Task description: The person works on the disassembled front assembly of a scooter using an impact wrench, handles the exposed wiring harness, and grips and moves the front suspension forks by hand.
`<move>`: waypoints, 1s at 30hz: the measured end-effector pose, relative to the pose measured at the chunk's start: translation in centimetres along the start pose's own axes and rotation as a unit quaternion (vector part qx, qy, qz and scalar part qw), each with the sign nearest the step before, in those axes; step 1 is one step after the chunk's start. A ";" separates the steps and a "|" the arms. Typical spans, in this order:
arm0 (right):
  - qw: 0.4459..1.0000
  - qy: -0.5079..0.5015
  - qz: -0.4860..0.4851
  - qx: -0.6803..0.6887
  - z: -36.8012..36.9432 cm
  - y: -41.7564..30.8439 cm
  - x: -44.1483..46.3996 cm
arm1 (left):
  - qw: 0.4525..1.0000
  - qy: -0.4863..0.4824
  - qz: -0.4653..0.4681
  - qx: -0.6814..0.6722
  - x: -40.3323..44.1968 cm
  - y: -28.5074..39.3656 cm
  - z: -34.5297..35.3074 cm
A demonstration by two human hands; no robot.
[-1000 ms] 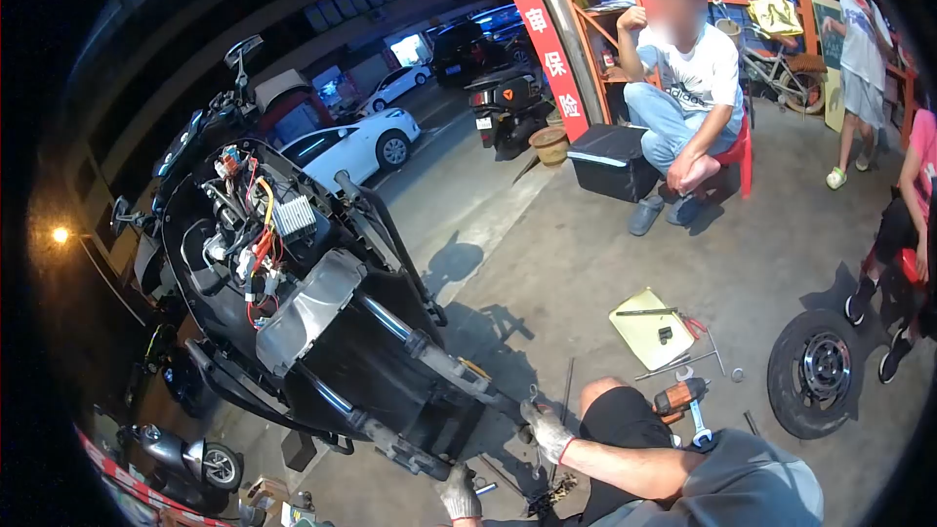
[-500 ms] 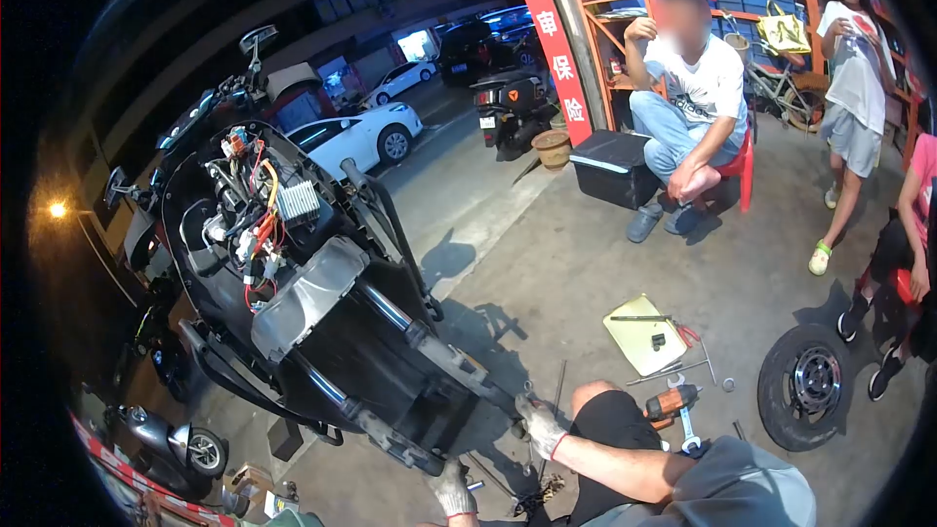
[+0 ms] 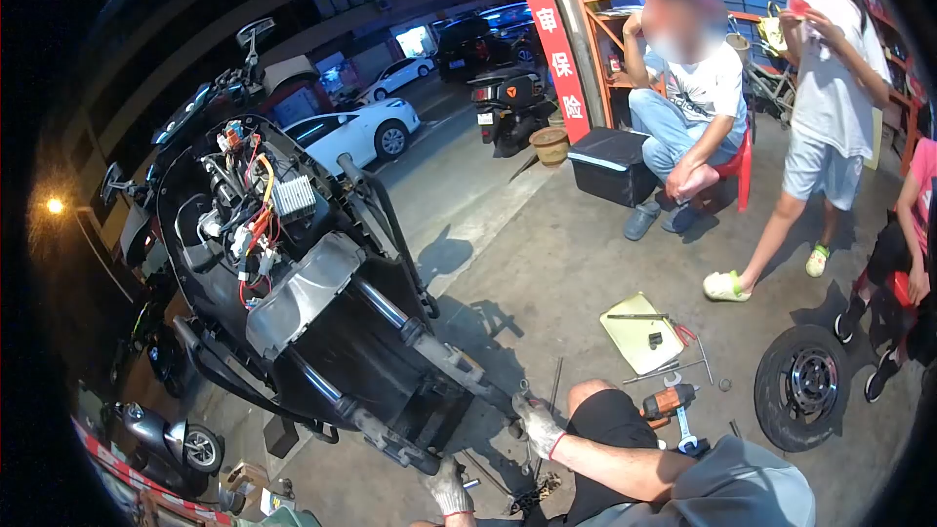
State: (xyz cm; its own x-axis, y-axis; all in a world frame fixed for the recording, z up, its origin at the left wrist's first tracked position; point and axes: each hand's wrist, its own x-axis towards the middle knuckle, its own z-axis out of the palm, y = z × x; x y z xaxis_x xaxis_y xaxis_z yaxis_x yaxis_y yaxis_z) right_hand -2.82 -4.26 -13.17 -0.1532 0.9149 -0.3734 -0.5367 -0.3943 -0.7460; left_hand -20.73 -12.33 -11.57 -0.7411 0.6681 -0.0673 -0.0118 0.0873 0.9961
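A scooter (image 3: 293, 263), its front body stripped, leans back with its two fork legs pointing down towards me; no wheel sits between them. My left hand (image 3: 449, 490), in a whitish work glove, is closed at the lower end of the left fork leg (image 3: 386, 437). Beside the lower end of the right fork leg (image 3: 454, 366) is my right hand (image 3: 539, 426), gloved too, with its fingers curled. A small ring-shaped metal end (image 3: 523, 386) shows above these fingers; what they hold is mostly hidden. Bare wiring (image 3: 256, 224) fills the scooter's open front.
On the floor to the right lie a power wrench (image 3: 672, 400), a spanner (image 3: 686, 427), a yellow tray (image 3: 625, 356) with tools and a wheel (image 3: 802, 387). A seated person (image 3: 688, 107), a black box (image 3: 610, 164) and a standing person (image 3: 825, 88) are farther back.
The standing person at the right has stepped closer, hands raised near the chest. The view has shifted slightly. My hands stay at the fork ends with little visible movement.
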 end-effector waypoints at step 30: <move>1.000 -0.018 0.012 -0.013 0.0 -0.5 -0.3 | 1.000 -0.001 0.009 0.006 0.1 0.5 0.2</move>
State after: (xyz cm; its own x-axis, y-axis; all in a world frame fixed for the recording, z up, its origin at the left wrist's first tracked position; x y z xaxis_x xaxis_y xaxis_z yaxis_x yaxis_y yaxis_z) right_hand -2.49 -4.35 -12.70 -0.1956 0.9072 -0.3724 -0.5110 -0.4184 -0.7509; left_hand -20.71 -12.07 -11.14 -0.7400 0.6708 -0.0496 0.0094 0.0841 0.9964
